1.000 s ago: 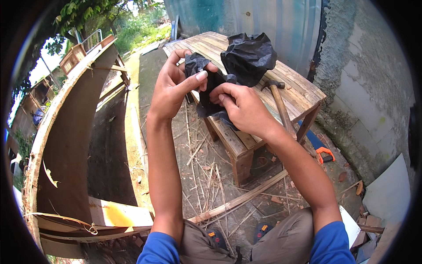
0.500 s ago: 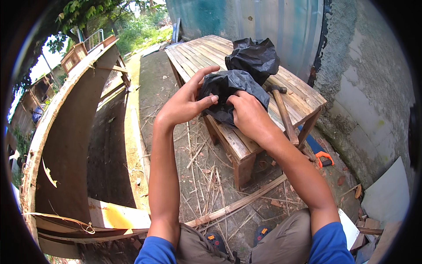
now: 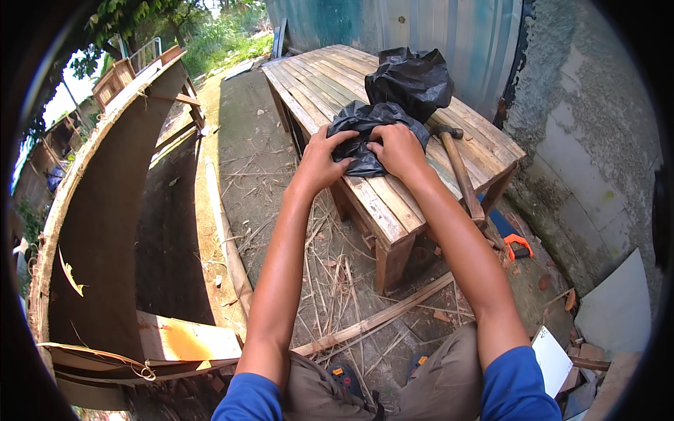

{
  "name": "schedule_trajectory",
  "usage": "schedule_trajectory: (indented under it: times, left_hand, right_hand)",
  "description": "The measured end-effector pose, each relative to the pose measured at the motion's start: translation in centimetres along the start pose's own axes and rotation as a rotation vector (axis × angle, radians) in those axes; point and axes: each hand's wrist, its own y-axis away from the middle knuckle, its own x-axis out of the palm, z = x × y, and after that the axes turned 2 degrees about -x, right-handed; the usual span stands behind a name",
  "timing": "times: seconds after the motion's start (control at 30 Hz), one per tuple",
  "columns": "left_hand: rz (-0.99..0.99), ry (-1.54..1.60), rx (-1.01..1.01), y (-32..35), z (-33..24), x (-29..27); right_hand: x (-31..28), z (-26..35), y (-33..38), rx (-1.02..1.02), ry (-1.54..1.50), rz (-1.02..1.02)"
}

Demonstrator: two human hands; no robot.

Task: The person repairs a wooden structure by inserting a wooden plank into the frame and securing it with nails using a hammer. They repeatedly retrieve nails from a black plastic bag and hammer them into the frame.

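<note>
A crumpled black plastic bag (image 3: pixel 359 125) sits on the near end of the slatted wooden bench, its mouth facing up. My left hand (image 3: pixel 323 161) holds the left side of the mouth, fingers curled over the edge. On the other side, my right hand (image 3: pixel 400 151) grips the rim with bent fingers and the thumb inward. What lies inside the bag is hidden. Just behind stands a second black plastic bag (image 3: pixel 411 85), touched by neither hand. A hammer (image 3: pixel 460 168) with a wooden handle rests on the bench right of my right hand.
The wooden bench (image 3: pixel 316 78) stretches away beside a metal sheet wall (image 3: pixel 449 42) and a rough concrete wall (image 3: pixel 590 133). A saw with an orange handle (image 3: pixel 518 247) is low at the right. Wood strips (image 3: pixel 379 316) litter the ground. A large wooden frame (image 3: pixel 105 210) stands left.
My left hand has moved from an open, raised pose onto the bag's edge. My right hand has shifted up and rightward on the rim. The bag's mouth looks lower and more bunched.
</note>
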Motion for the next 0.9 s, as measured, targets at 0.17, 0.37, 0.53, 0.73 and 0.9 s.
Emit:
schedule_trajectory:
  times: [0.17,0.37,0.53,0.73,0.9]
  left_hand:
    - [0.089,0.028,-0.023,0.3,-0.9,-0.7]
    - [0.189,0.223,-0.055,-0.4,-1.3,-3.5]
    - [-0.115,0.196,0.156,-1.1,-2.1,-4.9]
    - [-0.216,0.423,0.255,-1.5,-5.9,-4.5]
    - [-0.208,0.907,0.135,-1.3,-7.2,-2.2]
  right_hand:
    - [-0.3,-0.5,-0.1,0.029,-0.279,-0.123]
    - [-2.9,0.4,0.0,0.226,-0.942,-0.003]
    - [-5.6,1.5,0.8,0.258,-1.097,0.035]
    - [-8.0,3.3,2.0,0.323,-1.381,0.068]
    - [-8.6,3.7,2.7,0.312,-1.64,0.121]
